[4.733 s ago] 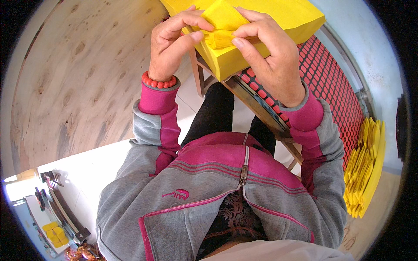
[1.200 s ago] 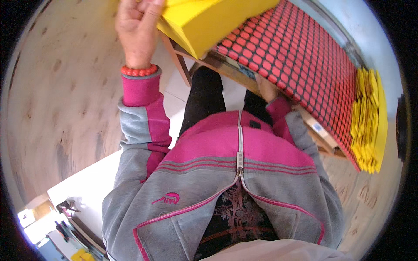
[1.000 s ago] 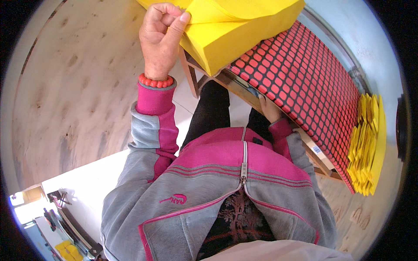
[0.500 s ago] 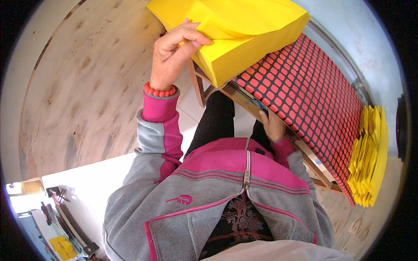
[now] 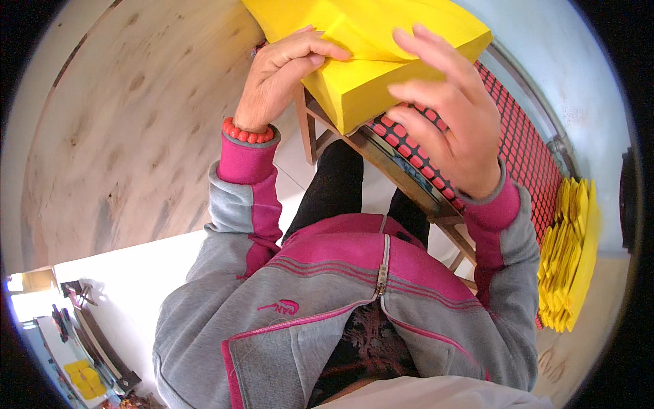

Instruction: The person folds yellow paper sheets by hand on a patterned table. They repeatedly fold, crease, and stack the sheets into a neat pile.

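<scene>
A large yellow box-shaped piece (image 5: 375,88), thin like paper or cloth and folded along its edges, rests at the near left end of a red-and-black patterned tabletop; its far part runs out of view. My left hand (image 5: 279,78), with a red bead bracelet at the wrist, pinches a raised flap on its left side between thumb and fingers. Slightly blurred, my right hand (image 5: 460,116) is at the piece's front right side, fingers spread and nothing held. Whether its fingertips touch the yellow surface I cannot tell.
The patterned tabletop (image 5: 521,146) stands on a wooden frame in front of me. Several folded yellow pieces (image 5: 569,255) stand bunched at its right end. A large wooden board (image 5: 129,150) fills the left side; a pale wall (image 5: 579,82) lies beyond the table.
My right hand has come up from below the table edge to the front right of the yellow piece, fingers spread. My left hand keeps its pinch on the flap.
</scene>
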